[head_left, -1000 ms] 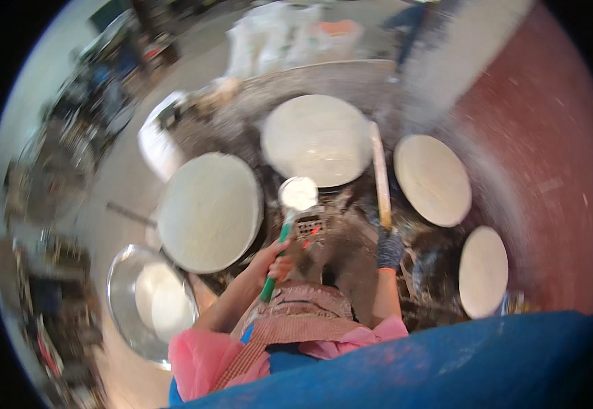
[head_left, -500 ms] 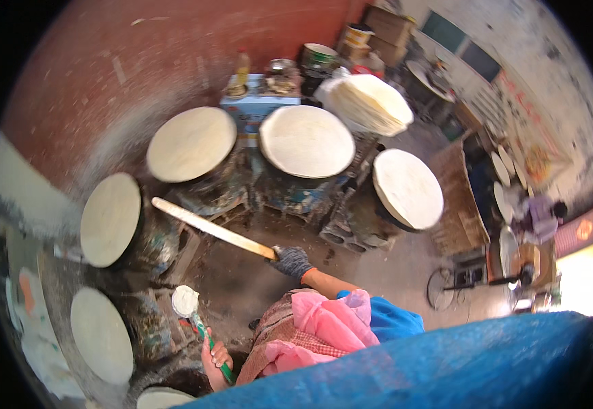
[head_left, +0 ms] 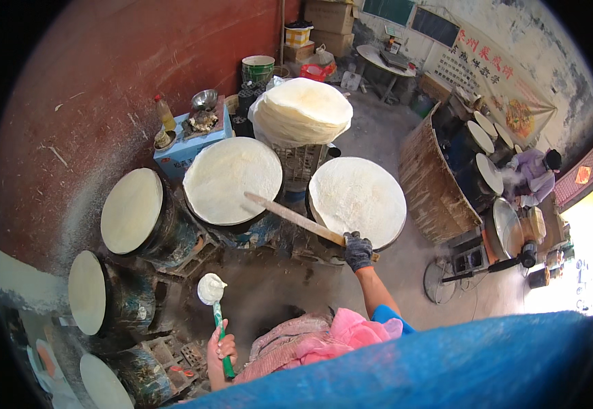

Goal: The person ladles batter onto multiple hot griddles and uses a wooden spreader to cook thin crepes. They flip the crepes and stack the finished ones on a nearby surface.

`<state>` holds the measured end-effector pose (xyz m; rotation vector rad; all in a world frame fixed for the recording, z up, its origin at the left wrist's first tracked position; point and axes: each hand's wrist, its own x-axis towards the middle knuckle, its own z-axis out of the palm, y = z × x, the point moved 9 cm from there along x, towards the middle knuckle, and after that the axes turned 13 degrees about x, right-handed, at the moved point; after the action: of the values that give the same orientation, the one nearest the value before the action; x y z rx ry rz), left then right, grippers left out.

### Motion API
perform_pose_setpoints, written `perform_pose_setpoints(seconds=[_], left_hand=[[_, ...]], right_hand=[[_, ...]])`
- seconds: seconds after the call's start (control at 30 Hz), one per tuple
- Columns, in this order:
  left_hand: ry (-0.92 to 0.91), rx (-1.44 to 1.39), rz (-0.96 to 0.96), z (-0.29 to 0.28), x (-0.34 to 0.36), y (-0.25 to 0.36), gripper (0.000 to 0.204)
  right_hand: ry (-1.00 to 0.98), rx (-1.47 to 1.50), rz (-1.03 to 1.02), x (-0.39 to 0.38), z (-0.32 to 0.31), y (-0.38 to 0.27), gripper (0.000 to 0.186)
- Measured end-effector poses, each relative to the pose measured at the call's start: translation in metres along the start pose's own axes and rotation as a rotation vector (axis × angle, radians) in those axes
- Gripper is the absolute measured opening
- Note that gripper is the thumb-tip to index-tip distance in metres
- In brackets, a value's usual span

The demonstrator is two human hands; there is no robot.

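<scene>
My left hand (head_left: 222, 350), bare, is closed round the green handle of a ladle (head_left: 211, 289) heaped with thick white batter, low in front of me. In a dark glove, my right hand (head_left: 358, 251) grips a long flat wooden spatula (head_left: 295, 217) near its end. The spatula's tip reaches over a round griddle (head_left: 228, 170) covered with a pale, thin pancake; whether it touches cannot be told. Right beside my gloved hand is another griddle (head_left: 361, 198) with a whitish sheet on it.
More covered griddles (head_left: 131, 210) on drum stoves curve round my left. Behind them stand a tall stack of thin pancakes (head_left: 302, 112) and a blue box (head_left: 191, 146) with a bottle and bowl. A pedestal fan (head_left: 439, 281) and a person in light purple (head_left: 536, 178) are at the right.
My view has turned to the right. The spatula has swung right with my right hand, its tip now over a griddle. My left hand still holds the loaded ladle.
</scene>
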<state>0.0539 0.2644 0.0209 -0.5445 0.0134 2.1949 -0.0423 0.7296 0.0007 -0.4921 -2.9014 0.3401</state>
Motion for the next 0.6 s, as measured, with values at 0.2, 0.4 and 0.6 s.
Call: perform_pose_setpoints(seconds=[0.2, 0.4, 0.6], left_hand=[[0.02, 0.124, -0.124, 0.023, 0.011, 0.006, 0.035], [-0.217, 0.659, 0.142, 0.037, -0.003, 0.046, 0.042], [0.137, 0.39, 0.05, -0.033, 0.026, 0.084, 0.027]], right_hand=[[0.024, -0.021, -0.17, 0.041, -0.033, 0.023, 0.013], [0.187, -0.078, -0.156, 0.132, -0.171, 0.051, 0.019], [0.116, -0.05, -0.207, 0.234, -0.294, -0.005, 0.02]])
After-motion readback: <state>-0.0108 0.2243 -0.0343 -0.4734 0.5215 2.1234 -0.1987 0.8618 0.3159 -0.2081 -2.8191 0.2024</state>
